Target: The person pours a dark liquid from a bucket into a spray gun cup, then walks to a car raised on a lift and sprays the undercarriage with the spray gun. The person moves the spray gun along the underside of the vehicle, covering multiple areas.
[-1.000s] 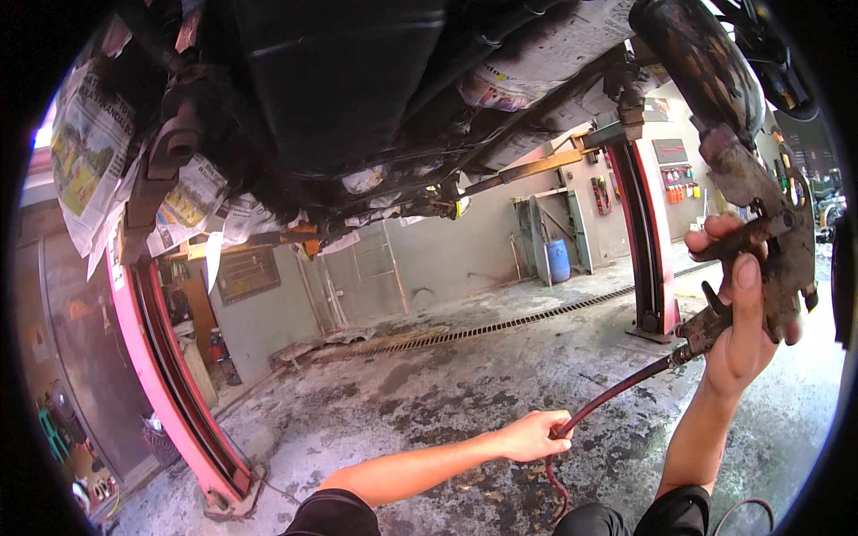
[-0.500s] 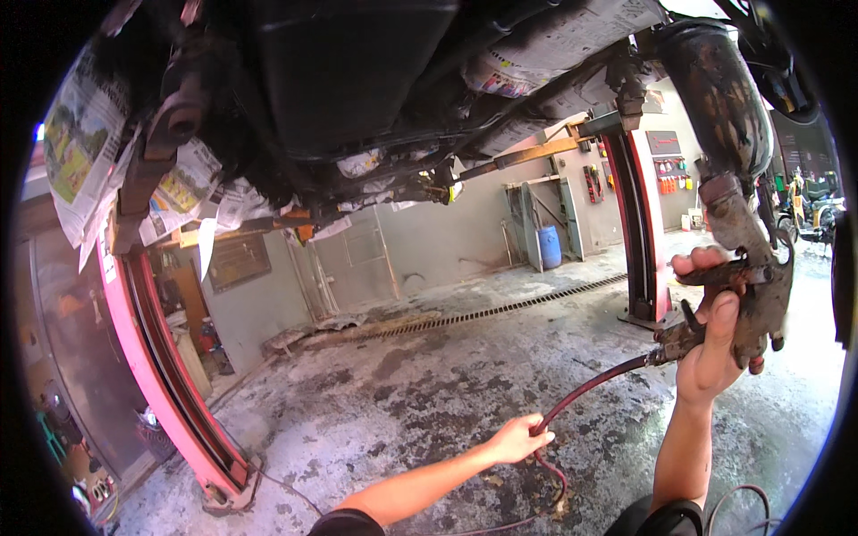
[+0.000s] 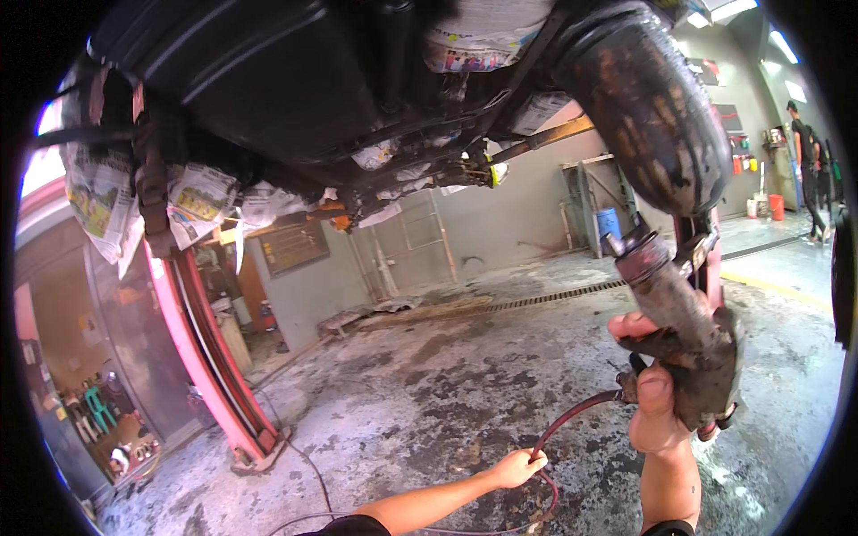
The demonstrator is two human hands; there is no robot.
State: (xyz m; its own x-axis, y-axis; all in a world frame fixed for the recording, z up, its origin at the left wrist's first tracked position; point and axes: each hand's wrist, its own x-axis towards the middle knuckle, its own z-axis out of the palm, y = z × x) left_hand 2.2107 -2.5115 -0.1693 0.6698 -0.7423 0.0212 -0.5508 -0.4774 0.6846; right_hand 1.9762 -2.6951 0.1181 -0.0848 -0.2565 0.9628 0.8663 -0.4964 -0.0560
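Observation:
In my raised right hand (image 3: 657, 406), at the right, is a grimy spray gun (image 3: 702, 362). My fingers wrap around its grip and trigger area, and its barrel tilts up and to the left. Just above it is a large, glossy black canister (image 3: 652, 116) with brown streaks; whether the two join cannot be made out. A dark red hose (image 3: 576, 415) runs from the gun's lower end down to my left hand (image 3: 517, 468). That hand is closed around the hose at lower middle, and the hose loops onward below it.
Overhead spreads a raised vehicle's black underside (image 3: 259, 80), with newspaper (image 3: 107, 201) covering parts of it. A pink lift post (image 3: 210, 348) stands at left. A floor drain (image 3: 554, 297), a blue barrel (image 3: 609, 230) and several people (image 3: 809, 170) are farther off.
The view has swung right. My right hand and the spray gun sit lower and farther left in the picture, with the barrel now tilted left. My left hand still grips the hose.

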